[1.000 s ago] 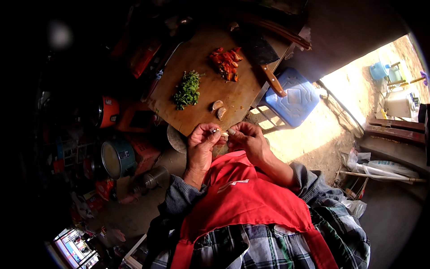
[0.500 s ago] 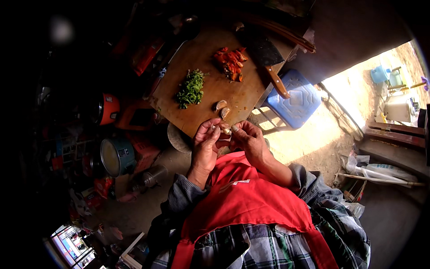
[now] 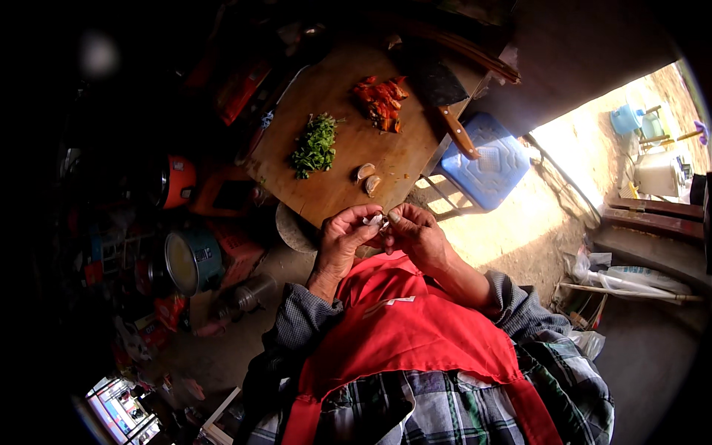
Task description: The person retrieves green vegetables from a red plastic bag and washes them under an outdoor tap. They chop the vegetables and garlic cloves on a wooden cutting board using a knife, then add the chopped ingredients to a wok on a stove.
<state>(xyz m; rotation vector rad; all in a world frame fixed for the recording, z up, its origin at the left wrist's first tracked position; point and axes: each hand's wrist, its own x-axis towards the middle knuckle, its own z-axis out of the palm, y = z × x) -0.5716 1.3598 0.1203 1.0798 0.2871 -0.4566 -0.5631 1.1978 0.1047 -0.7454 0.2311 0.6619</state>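
Note:
Just off the near edge of the wooden cutting board (image 3: pixel 289 182), both hands pinch a small garlic clove (image 3: pixel 380 221) with pale, papery skin on it. My left hand (image 3: pixel 340 243) is closed, with thumb and fingertips at the whitish skin. My right hand (image 3: pixel 423 237) is closed too, its thumb pressing the clove's other side; the fingers hide much of the clove. Two unpeeled garlic cloves (image 3: pixel 372 185) lie on the board just beyond. Farther back are a pile of chopped greens (image 3: pixel 316 146) on the left and chopped red peppers (image 3: pixel 383 102).
A cleaver (image 3: pixel 458 133) with a wooden handle lies along the board's right side, handle toward me. A blue stool (image 3: pixel 488 165) stands to the right. An orange appliance (image 3: pixel 180 182) and a green pot (image 3: pixel 194 259) sit at left. White plastic bags (image 3: pixel 623 279) lie far right.
My hands have drawn closer together around the clove and lowered slightly. More whitish skin shows at the left fingertips. The things on the board have stayed put.

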